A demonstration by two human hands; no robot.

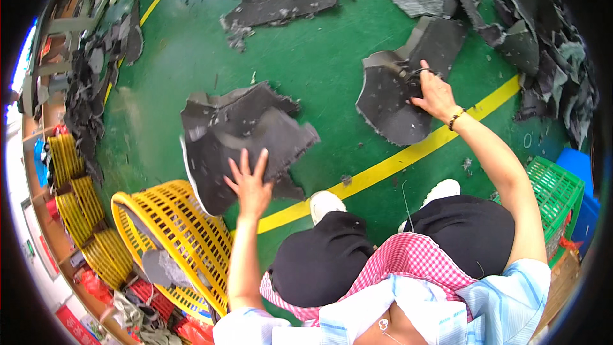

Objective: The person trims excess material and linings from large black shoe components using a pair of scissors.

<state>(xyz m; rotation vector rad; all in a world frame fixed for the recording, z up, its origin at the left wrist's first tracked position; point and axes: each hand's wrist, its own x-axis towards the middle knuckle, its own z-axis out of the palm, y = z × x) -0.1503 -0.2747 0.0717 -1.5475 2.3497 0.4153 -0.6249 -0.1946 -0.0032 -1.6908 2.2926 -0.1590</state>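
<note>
My left hand [250, 185] lies with spread fingers on a dark grey carpet-like piece [223, 134], which has ragged edges and a pale left rim. Farther right, my right hand [436, 94] rests over a second dark grey piece [393, 99], index finger and thumb stretched apart. By that index finger is a small dark thing [418, 71], too small to make out. The far part of this second piece is bent into a flap [437, 41]. Both pieces are on the green floor [332, 96].
Beside my left forearm a yellow plastic basket [191, 217] leans, with grey scraps inside. Dark scraps are heaped at the far right [543, 45], far middle [287, 3] and left [86, 96]. A green crate [552, 195] stands at my right. Yellow baskets [83, 204] line the left shelving.
</note>
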